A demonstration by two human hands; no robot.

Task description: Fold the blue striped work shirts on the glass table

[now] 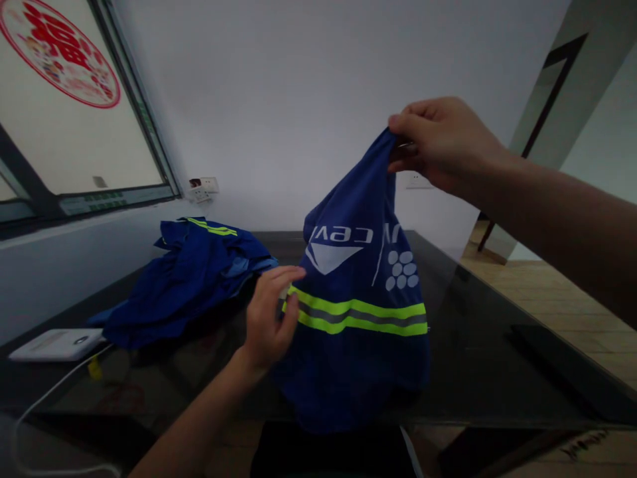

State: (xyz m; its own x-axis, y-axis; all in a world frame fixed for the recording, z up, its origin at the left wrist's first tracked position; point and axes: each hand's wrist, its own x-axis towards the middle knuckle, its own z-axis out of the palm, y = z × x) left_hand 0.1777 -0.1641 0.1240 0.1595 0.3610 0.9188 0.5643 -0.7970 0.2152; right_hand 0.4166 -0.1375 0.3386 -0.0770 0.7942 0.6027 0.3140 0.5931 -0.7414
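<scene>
A blue work garment (pixel 358 285) with two yellow-green reflective stripes and white printed letters hangs above the dark glass table (pixel 478 345). My right hand (pixel 438 143) pinches its top edge and holds it up in the air. My left hand (pixel 271 315) grips the garment's left edge at the level of the stripes, thumb and fingers closed on the cloth. The garment's lower part droops to the table's front edge.
A pile of similar blue clothing (pixel 186 279) lies at the table's back left. A flat white device (pixel 57 344) with a white cable (pixel 44 398) sits at the left edge. A window (pixel 64 106) fills the left wall, and a wooden floor (pixel 557 292) lies to the right.
</scene>
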